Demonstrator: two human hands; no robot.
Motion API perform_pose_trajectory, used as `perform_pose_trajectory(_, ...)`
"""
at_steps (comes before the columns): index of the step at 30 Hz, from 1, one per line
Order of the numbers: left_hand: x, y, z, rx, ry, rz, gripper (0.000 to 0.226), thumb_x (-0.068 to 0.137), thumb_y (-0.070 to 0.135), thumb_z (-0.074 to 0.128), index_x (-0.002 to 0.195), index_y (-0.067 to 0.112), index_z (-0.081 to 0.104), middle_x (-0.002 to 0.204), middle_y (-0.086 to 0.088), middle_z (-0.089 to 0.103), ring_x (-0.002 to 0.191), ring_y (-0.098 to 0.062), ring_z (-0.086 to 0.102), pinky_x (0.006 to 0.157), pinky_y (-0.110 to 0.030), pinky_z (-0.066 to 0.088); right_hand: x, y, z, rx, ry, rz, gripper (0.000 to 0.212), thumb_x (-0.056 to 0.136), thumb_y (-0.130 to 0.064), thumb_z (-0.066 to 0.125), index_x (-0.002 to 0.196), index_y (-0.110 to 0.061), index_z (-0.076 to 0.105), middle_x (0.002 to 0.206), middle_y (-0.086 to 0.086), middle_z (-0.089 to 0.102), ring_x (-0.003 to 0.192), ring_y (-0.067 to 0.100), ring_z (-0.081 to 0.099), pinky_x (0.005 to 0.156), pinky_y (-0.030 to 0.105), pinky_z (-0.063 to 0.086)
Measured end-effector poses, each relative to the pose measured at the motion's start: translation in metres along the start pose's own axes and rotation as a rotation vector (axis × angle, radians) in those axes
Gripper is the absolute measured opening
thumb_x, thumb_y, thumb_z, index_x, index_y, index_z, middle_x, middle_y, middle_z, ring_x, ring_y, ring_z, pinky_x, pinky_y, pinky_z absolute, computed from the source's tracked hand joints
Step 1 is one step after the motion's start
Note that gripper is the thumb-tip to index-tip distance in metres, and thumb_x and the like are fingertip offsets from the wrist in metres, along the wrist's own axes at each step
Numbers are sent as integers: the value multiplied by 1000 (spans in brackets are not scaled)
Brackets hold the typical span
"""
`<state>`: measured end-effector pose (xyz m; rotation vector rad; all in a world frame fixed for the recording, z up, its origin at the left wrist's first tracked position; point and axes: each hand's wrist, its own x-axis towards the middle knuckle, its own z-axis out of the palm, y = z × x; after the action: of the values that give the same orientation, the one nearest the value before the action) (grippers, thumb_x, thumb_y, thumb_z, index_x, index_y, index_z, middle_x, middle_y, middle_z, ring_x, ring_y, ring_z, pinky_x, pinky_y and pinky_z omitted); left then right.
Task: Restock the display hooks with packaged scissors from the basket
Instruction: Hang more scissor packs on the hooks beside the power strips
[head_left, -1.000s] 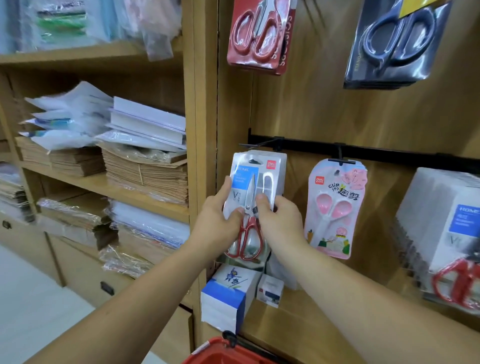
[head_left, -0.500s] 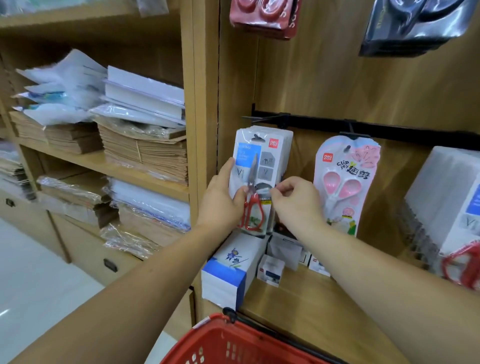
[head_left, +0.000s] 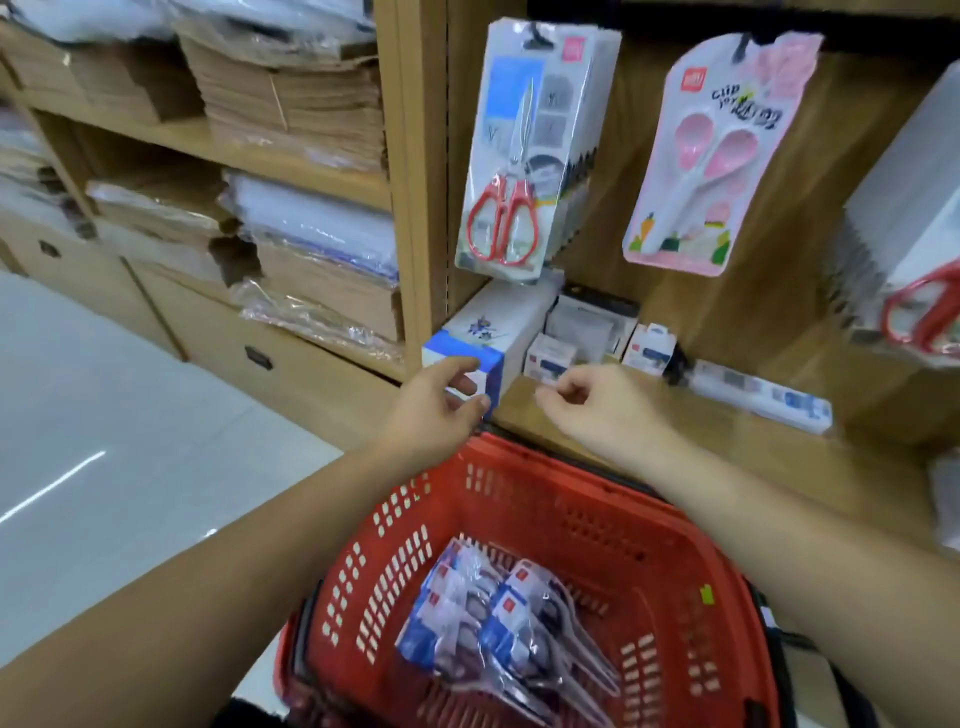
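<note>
So both hands were empty: the left hand (head_left: 436, 410) and right hand (head_left: 592, 405) hovered over the far rim of the red basket (head_left: 649, 540), fingers loosely curled, gripping nothing. The red-handled scissors pack (head_left: 511, 166) hung on its hook (head_left: 535, 36) at 12 o'clock, and more packaged scissors (head_left: 488, 618) lay in the basket at 6.

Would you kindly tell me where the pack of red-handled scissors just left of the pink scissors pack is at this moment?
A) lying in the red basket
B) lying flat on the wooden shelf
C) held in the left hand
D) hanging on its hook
D: the red-handled scissors pack hangs from its hook, while the left hand and right hand are below it, holding nothing, just above the red basket.
</note>
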<state>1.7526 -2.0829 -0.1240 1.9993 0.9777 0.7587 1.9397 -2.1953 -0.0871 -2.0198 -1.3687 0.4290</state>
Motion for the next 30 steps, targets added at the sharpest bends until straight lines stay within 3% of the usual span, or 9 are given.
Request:
perform_pose_trajectory(3,-45,-37,26,21,-101,-46,39,94,8,74,132,8,65,101,-4,68,70,1,60,72,-14,49,-37,38,38,-83,-151,67,32,78,-64,59,66,-36,67,55,-16,59,62,12,57,66,34,48)
perform_pose_trajectory(7,-92,-72,52,51,-195,-169,42,96,13,74,136,11,64,105,0,69,73,3,59,73,-7,45,-81,91,86,-174,-371,160,31,94,-42,71,72,-21,70,68,-5,70,67,14,66,68,35,52)
perform_pose_trajectory(14,-109,-112,78,194,-488,-275,52,101,27,68,149,16,52,124,0,66,106,-23,68,91,-28,49,-105,174,157,-120,-467,426,23,93,-37,77,98,-15,71,83,-4,67,77,15,62,67,28,44)
perform_pose_trajectory(19,-104,-145,85,340,-693,-319,60,103,32,64,156,17,42,140,-6,64,119,-26,65,93,-24,42,-101,223,205,-129,-534,598,69,80,-48,90,131,-13,59,120,-1,66,106,21,62,85,28,46)
perform_pose_trajectory(22,-105,-157,90,371,-726,-367,60,104,31,62,158,16,40,142,-8,63,123,-26,63,96,-26,43,-110,274,239,-110,-530,728,144,23,-84,92,145,-17,52,142,5,64,127,26,62,107,42,52)
perform_pose_trajectory(23,-107,-160,93,393,-749,-365,60,104,31,61,158,16,39,143,-8,62,124,-26,62,97,-26,43,-115,287,249,-116,-529,758,159,12,-88,87,149,-19,47,149,6,58,134,28,58,112,46,50)
perform_pose_trajectory(24,-109,-162,96,410,-781,-362,60,105,31,60,159,17,37,144,-8,61,124,-27,62,98,-27,44,-119,286,253,-152,-542,777,161,16,-83,91,154,-19,39,156,8,48,142,30,50,116,48,46)
perform_pose_trajectory(26,-111,-168,100,424,-834,-357,63,105,34,59,161,19,33,148,-7,59,124,-27,62,98,-28,44,-127,278,256,-303,-568,755,140,48,-64,100,159,-15,29,159,10,37,149,33,37,120,47,40)
perform_pose_trajectory(30,-109,-171,103,442,-861,-327,65,105,33,59,162,20,31,148,-6,58,124,-25,61,92,-24,40,-140,285,267,-536,-553,651,86,76,-62,85,136,-19,43,133,6,64,128,29,61,103,41,42)
